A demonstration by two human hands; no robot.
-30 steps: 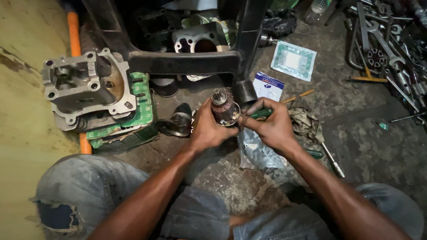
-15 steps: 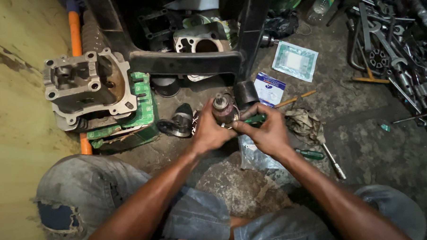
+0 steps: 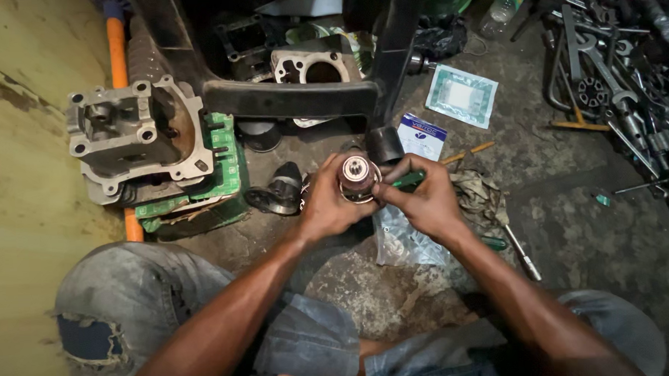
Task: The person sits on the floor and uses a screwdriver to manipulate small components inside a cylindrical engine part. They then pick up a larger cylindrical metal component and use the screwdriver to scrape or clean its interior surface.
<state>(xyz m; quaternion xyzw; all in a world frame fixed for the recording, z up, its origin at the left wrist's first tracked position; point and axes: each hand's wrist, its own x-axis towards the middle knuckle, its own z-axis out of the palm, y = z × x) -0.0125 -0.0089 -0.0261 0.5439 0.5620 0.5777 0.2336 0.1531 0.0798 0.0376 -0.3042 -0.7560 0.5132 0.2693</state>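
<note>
— Copper-brown round motor part (image 3: 357, 177) w/ a metal hub on top: where've you got it?

— It's up off the floor, centre of view, between both your hands. Your left hand (image 3: 329, 205) is clenched round its left side, thumb up by the rim. Your right hand (image 3: 422, 200) is closed on a green-handled screwdriver (image 3: 409, 180), fingertips right against the part's right edge.

— What's directly under and around?

— Crumpled clear plastic bag (image 3: 399, 241) just below your right hand, on the dirty concrete floor (image 3: 588, 223). Dirty rag (image 3: 477, 194) just right of it. A metal socket bit (image 3: 523, 253) lies near your right forearm. Left of your left hand there's a dark round housing (image 3: 279, 193), close but apart.

— Anything crowding you?

— Black frame bar (image 3: 291, 100) runs across just above your hands, w/ its leg foot (image 3: 384, 144) nearly touching the part from behind. Behind the bar sits a grey cylinder block (image 3: 311, 63), partly hidden.

— Further out?

— Far left, a grey alu engine casting (image 3: 136, 135) rests on a green box (image 3: 223, 173), an orange pipe (image 3: 116, 62) running beside it. Upper right, a white-and-blue small box (image 3: 422, 135), a flat green-edged packet (image 3: 461, 94) and a yellow pencil-like stick (image 3: 467, 154). Far right, a heap of wrenches (image 3: 612, 60), well apart from you. Your knees in torn jeans (image 3: 131, 306) frame the bottom.
</note>
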